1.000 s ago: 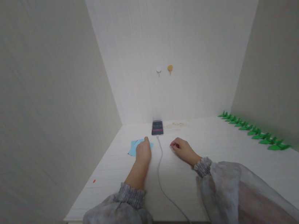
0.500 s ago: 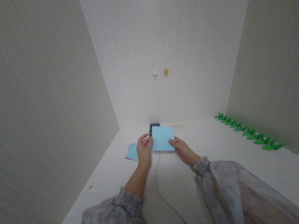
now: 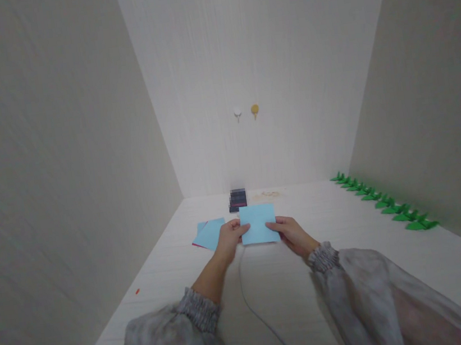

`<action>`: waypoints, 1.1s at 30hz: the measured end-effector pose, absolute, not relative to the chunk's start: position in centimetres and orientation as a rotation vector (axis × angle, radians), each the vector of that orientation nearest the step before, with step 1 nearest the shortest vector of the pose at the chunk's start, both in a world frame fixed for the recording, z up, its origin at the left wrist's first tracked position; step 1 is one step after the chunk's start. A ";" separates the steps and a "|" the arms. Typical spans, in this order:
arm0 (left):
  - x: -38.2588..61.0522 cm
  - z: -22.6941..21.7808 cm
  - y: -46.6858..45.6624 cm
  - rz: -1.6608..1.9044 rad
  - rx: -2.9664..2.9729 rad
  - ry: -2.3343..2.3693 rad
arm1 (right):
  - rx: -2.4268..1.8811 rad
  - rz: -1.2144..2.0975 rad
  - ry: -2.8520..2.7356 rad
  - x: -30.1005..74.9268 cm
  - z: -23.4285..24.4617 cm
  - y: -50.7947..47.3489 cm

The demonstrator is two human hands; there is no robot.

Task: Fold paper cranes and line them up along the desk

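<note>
A square sheet of light blue paper [image 3: 257,218] is held up over the white table between my two hands. My left hand [image 3: 229,237] pinches its left edge, thumb on the near face and fingers behind. On the opposite edge, my right hand [image 3: 293,233] grips the sheet the same way. Just left of my left hand lies a small stack of blue paper sheets [image 3: 210,234], with a thin red edge showing at its lower left corner.
A dark phone-like device [image 3: 238,198] rests near the back wall, and a grey cable [image 3: 260,317] runs down to the front edge. Folded green paper pieces [image 3: 383,203] line the right side. A small red-orange bit [image 3: 137,291] lies at left. Two hooks [image 3: 255,110] are on the wall.
The blue sheet has come lower and slightly right, now squarer to me. My left hand has closed its thumb onto the sheet's face. My right hand has shifted right and down.
</note>
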State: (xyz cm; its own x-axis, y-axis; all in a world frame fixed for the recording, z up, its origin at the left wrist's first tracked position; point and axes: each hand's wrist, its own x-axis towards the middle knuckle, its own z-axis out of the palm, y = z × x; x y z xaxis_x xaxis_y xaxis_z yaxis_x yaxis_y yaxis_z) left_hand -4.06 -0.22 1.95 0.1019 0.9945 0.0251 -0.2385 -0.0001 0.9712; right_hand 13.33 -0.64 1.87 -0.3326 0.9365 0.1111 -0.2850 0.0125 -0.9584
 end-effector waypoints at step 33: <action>-4.0 0.7 0.5 1.091 1.304 0.949 | -0.733 1.346 -1.478 15.1 1.8 -0.3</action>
